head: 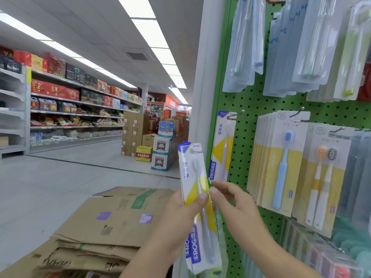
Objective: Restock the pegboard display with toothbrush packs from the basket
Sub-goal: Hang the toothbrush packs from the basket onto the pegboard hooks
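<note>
My left hand [180, 215] grips a small stack of white, yellow and blue FROG toothbrush packs [193, 177], held upright just left of the green pegboard [245, 149]. My right hand [234, 203] is beside them, its thumb and forefinger touching the right edge of the stack, fingers loosely curled. One matching FROG pack [221, 149] hangs on a metal hook [235, 114] directly above my right hand. The basket is not visible.
Rows of yellow-card toothbrush packs [281, 165] and clear blister packs [281, 47] hang to the right on the pegboard. Flattened cardboard boxes [104, 223] lie at the lower left. A shop aisle with shelves [76, 109] and stacked cartons [136, 133] stretches behind.
</note>
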